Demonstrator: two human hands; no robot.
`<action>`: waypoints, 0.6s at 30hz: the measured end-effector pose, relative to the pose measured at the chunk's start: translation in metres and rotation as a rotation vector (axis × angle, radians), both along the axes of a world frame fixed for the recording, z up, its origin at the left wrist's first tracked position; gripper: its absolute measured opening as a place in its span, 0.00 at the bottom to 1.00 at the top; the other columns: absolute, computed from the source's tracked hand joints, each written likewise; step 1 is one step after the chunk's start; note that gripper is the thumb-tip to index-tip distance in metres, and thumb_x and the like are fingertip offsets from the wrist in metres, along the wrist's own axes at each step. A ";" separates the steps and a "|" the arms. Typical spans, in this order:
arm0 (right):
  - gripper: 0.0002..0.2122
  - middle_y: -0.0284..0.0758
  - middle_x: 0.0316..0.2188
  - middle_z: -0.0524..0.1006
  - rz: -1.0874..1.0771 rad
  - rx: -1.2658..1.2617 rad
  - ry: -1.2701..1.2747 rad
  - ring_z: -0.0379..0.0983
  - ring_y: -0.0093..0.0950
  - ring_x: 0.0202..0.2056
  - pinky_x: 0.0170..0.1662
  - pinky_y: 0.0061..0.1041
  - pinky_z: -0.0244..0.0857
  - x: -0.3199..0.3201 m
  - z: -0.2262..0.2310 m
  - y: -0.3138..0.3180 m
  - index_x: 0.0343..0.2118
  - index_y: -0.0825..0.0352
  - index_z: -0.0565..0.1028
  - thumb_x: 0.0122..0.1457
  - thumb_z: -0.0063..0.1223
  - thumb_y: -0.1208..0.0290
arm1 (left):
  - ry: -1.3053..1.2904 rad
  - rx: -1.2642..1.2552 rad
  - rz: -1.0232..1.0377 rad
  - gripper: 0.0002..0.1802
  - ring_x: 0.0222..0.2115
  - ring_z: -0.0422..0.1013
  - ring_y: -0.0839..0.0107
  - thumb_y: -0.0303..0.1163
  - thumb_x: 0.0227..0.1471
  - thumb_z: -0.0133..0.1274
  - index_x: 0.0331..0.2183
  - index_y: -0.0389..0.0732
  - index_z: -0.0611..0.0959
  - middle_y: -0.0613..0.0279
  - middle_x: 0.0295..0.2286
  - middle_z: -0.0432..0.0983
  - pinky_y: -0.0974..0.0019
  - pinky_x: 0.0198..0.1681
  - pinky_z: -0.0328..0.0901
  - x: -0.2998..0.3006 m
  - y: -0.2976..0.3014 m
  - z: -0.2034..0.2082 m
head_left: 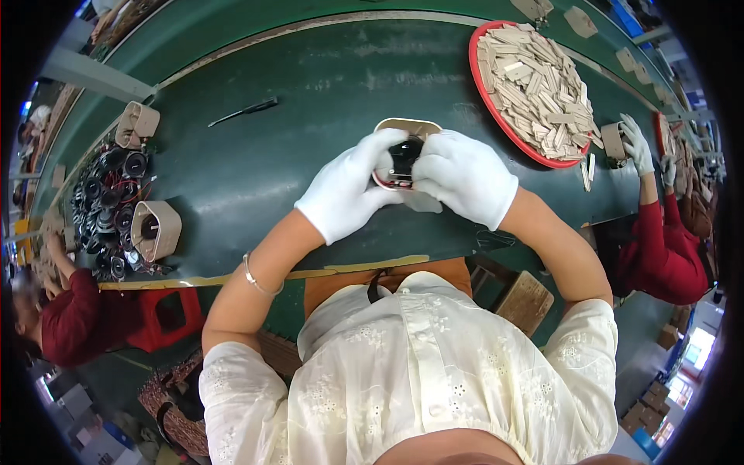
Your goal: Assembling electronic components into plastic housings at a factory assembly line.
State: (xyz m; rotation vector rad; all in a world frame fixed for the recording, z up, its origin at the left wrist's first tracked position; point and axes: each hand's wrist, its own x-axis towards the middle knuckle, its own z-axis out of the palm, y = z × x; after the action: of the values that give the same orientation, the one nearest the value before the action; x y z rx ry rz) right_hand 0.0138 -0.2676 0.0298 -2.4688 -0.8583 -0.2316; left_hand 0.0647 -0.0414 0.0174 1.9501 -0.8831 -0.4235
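White-gloved fingers (pixel 381 146) bend inward on both hands in the head view, the left hand (pixel 345 190) and right hand (pixel 469 174) gripping opposite sides of a beige housing (pixel 408 124) above the green table (pixel 263 163). Inside it sits a round black speaker (pixel 404 155). Beyond the left hand lies a slim black-handled tool (pixel 244 111); rightward, wooden strips (pixel 535 85) fill a red basin (pixel 554 163).
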 end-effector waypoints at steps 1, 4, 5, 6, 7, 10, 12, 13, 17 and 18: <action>0.06 0.35 0.29 0.71 -0.014 -0.022 -0.039 0.72 0.39 0.34 0.37 0.35 0.68 0.000 -0.004 -0.003 0.31 0.61 0.75 0.51 0.61 0.72 | 0.008 -0.010 -0.018 0.35 0.33 0.74 0.56 0.30 0.48 0.65 0.56 0.45 0.68 0.54 0.32 0.75 0.58 0.40 0.70 0.000 -0.006 -0.008; 0.06 0.36 0.30 0.71 -0.003 -0.053 -0.033 0.72 0.39 0.35 0.37 0.36 0.69 0.004 -0.002 0.006 0.31 0.61 0.75 0.51 0.60 0.71 | 0.008 -0.131 0.103 0.36 0.31 0.72 0.58 0.27 0.46 0.66 0.56 0.43 0.69 0.57 0.29 0.72 0.60 0.39 0.69 -0.007 0.003 -0.021; 0.06 0.36 0.30 0.71 0.018 -0.035 -0.045 0.72 0.39 0.35 0.37 0.36 0.69 0.005 0.003 0.009 0.31 0.61 0.75 0.51 0.60 0.71 | -0.035 -0.167 0.117 0.34 0.31 0.72 0.57 0.27 0.46 0.66 0.55 0.42 0.71 0.57 0.30 0.73 0.59 0.39 0.69 -0.012 0.004 -0.016; 0.06 0.36 0.30 0.71 0.032 -0.079 -0.023 0.71 0.40 0.35 0.37 0.37 0.68 0.004 0.007 0.011 0.31 0.62 0.75 0.51 0.60 0.71 | -0.089 -0.198 0.136 0.32 0.32 0.73 0.56 0.27 0.46 0.65 0.53 0.42 0.72 0.56 0.30 0.74 0.59 0.39 0.69 -0.014 0.007 -0.011; 0.06 0.37 0.31 0.70 0.050 -0.122 -0.010 0.71 0.40 0.36 0.37 0.37 0.68 0.003 0.012 0.012 0.31 0.62 0.74 0.51 0.59 0.71 | -0.382 -0.144 0.088 0.24 0.33 0.74 0.54 0.29 0.47 0.63 0.48 0.41 0.75 0.55 0.32 0.75 0.57 0.37 0.69 -0.014 0.006 -0.008; 0.08 0.39 0.31 0.70 0.042 -0.137 0.001 0.70 0.43 0.35 0.36 0.39 0.68 -0.002 0.014 0.011 0.30 0.63 0.75 0.48 0.61 0.71 | -0.702 -0.034 -0.030 0.13 0.27 0.73 0.56 0.27 0.51 0.52 0.41 0.40 0.79 0.56 0.27 0.75 0.54 0.30 0.68 -0.025 0.012 -0.025; 0.07 0.39 0.29 0.70 -0.009 -0.092 -0.002 0.71 0.43 0.34 0.36 0.39 0.67 -0.010 0.010 0.007 0.30 0.63 0.77 0.47 0.62 0.73 | -0.716 0.031 -0.078 0.15 0.27 0.71 0.58 0.28 0.49 0.51 0.42 0.41 0.78 0.57 0.31 0.72 0.56 0.31 0.68 -0.030 0.010 -0.027; 0.03 0.38 0.30 0.72 -0.045 -0.122 0.072 0.72 0.40 0.36 0.38 0.37 0.69 -0.013 0.013 0.009 0.27 0.62 0.78 0.48 0.60 0.73 | -0.718 0.046 -0.066 0.14 0.28 0.71 0.59 0.28 0.50 0.51 0.41 0.41 0.78 0.59 0.31 0.70 0.57 0.33 0.69 -0.033 0.009 -0.028; 0.05 0.38 0.30 0.74 0.027 -0.037 0.146 0.73 0.40 0.35 0.39 0.37 0.69 -0.012 0.020 0.008 0.29 0.64 0.79 0.47 0.60 0.75 | -0.698 0.078 0.001 0.11 0.32 0.71 0.60 0.28 0.49 0.52 0.38 0.42 0.78 0.60 0.32 0.69 0.58 0.35 0.69 -0.045 0.011 -0.023; 0.06 0.38 0.31 0.75 -0.002 0.072 0.182 0.73 0.40 0.36 0.39 0.36 0.69 -0.011 0.016 0.006 0.30 0.65 0.80 0.47 0.60 0.75 | -0.689 0.080 0.017 0.11 0.31 0.71 0.60 0.28 0.49 0.52 0.38 0.41 0.78 0.59 0.32 0.69 0.57 0.36 0.69 -0.047 0.010 -0.021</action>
State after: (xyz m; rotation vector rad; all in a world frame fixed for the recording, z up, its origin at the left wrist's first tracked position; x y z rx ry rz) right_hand 0.0027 -0.2616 0.0462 -2.3810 -0.7574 -0.0363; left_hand 0.0177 -0.0310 -0.0033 2.2078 -1.2855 0.2552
